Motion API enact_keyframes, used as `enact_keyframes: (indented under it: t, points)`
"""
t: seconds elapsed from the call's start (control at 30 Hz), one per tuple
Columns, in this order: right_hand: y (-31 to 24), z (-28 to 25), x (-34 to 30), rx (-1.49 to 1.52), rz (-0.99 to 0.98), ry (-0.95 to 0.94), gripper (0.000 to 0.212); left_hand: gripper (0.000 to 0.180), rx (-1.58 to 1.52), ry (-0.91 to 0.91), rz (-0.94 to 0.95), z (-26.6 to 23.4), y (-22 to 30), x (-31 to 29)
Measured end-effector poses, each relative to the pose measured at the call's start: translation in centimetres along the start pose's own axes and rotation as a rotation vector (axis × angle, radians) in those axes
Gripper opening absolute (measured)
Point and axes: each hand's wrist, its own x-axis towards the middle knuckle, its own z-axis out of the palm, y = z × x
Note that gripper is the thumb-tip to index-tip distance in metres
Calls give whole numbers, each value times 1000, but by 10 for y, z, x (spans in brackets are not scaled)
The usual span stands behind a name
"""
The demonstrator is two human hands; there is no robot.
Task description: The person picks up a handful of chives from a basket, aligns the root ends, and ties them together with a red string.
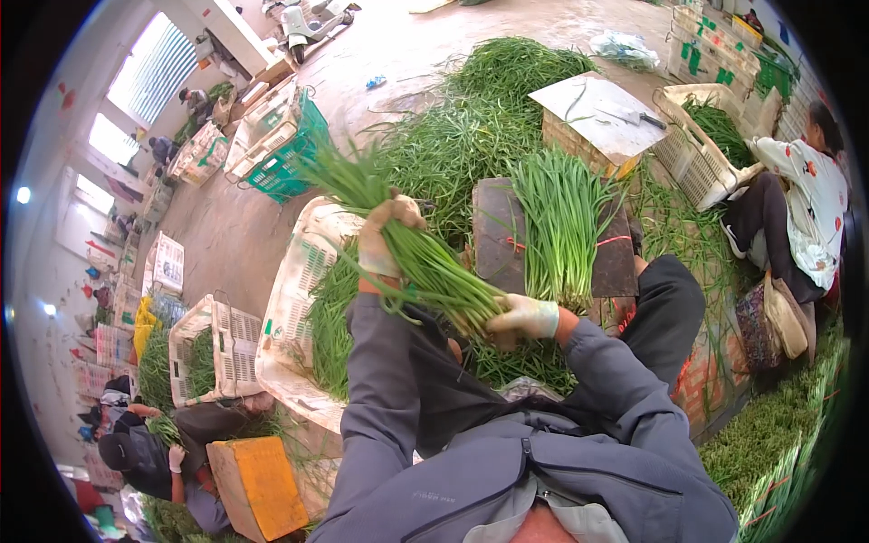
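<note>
Between my two gloved hands a bunch of garlic chives (436, 270) slants across my lap, leaf tips up to the left. My left hand (385, 237) is wrapped round its leafy middle. The right hand (527, 319) is closed round the pale stem ends at the lower right. Beside the bunch, a dark board (494, 222) carries a second, neatly laid pile of chives (561, 222), stems toward me. A red tie (615, 241) shows at the edge of that pile. Under my hands, more loose chives lie between my legs.
A large heap of loose chives (453, 136) lies ahead. A knife (634, 118) rests on a white board (579, 101) over a box. A white crate (281, 317) with chives stands at my left, a green crate (281, 149) beyond. Co-workers sit at right (797, 199) and lower left (145, 457).
</note>
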Motion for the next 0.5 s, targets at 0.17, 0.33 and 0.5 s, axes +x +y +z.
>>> enact_keyframes:
  t: [0.17,0.33,0.5]
  points:
    - [64,6,-8,-531,25,355,32,12,-43,192,20,-48,19,17]
    - [146,-26,-12,-1092,406,-2,34,13,97,256,-21,-47,8,26]
    - [69,2,-20,-1347,445,-7,36,13,133,342,110,-63,29,21]
